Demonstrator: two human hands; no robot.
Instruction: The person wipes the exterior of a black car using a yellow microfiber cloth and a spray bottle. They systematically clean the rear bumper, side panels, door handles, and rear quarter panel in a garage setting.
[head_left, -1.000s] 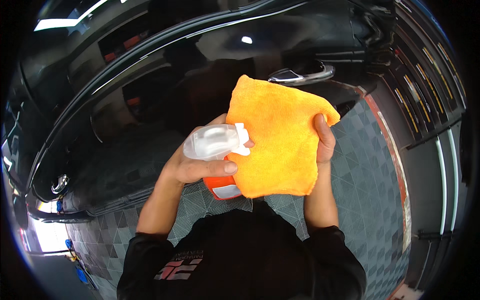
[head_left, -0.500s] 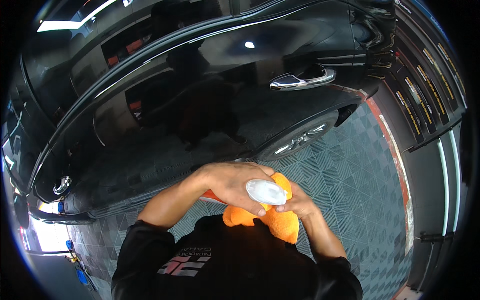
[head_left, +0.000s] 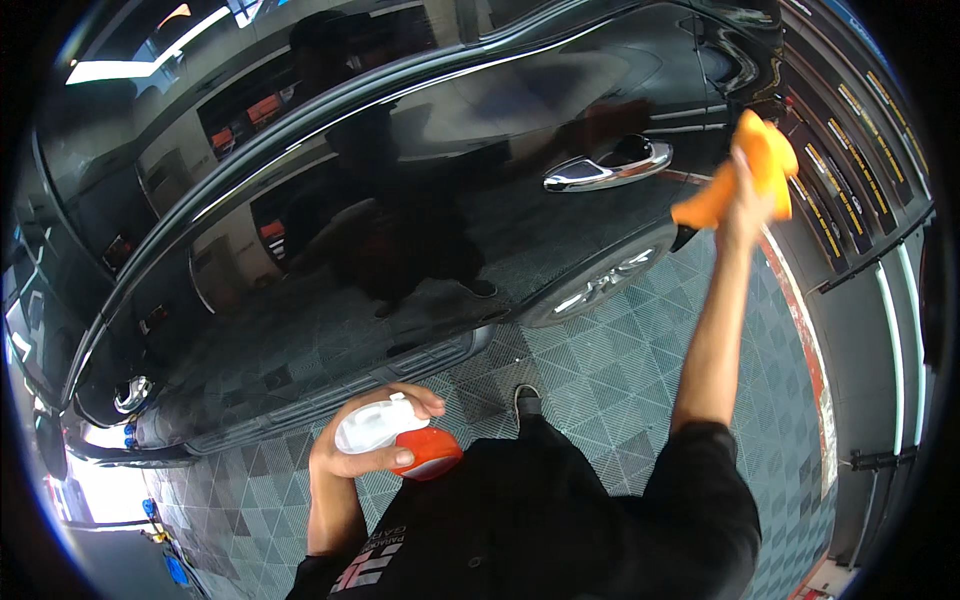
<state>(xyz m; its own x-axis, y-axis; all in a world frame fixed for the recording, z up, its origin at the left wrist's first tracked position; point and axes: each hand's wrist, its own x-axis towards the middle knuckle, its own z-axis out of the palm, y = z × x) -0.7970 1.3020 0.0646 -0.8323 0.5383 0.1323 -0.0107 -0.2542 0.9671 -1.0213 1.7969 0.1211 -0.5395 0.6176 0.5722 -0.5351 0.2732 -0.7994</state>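
Observation:
My left hand is closed around a red bottle with a white top, low in front of my body. It looks like a spray bottle seen from above. An orange cloth, bunched and hanging in folds, is gripped in my right hand. That arm stretches forward to the right, beside the rear of a glossy black car. The chrome door handle lies to the left of the cloth. Whether the cloth touches the paint I cannot tell.
Below the door handle is the car's wheel, and a dark side step runs along the sill. Grey patterned tiles cover the floor. On the right, a dark wall has a panel of labelled strips and upright light tubes.
My hands have parted. The right one has carried the orange cloth forward and right, toward the car's rear; the left has drawn the bottle down and left.

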